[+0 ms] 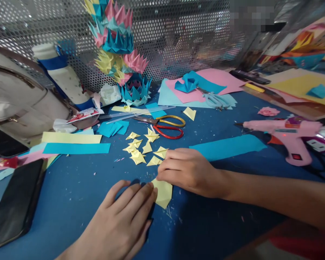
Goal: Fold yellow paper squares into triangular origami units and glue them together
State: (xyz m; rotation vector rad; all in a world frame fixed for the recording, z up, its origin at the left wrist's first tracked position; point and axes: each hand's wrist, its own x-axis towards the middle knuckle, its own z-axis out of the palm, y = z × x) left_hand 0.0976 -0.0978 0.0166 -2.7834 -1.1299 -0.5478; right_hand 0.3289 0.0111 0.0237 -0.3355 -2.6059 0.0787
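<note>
A pale yellow piece of paper [164, 194] with a pointed lower edge lies on the blue table [78, 187] between my hands. My left hand [127, 213] rests with fingers stretched out, its fingertips on the paper's left edge. The curled fingers of my right hand [188, 171] are pressed together on the paper's upper right edge, hiding that part. Just beyond my hands lies a loose group of several small folded yellow pieces [138, 156]. Farther back are scissors [170, 126] with yellow and red handles. A blue paper strip [230, 147] extends behind my right hand.
A pink glue gun [289, 135] lies at the right, a phone [17, 200] at the left. Paper strips [76, 148], a bottle [63, 77] and a bag [18, 94] are on the left. Folded paper rings [135, 90] stand at the back, near coloured sheets [233, 81] and blue scissors [215, 99].
</note>
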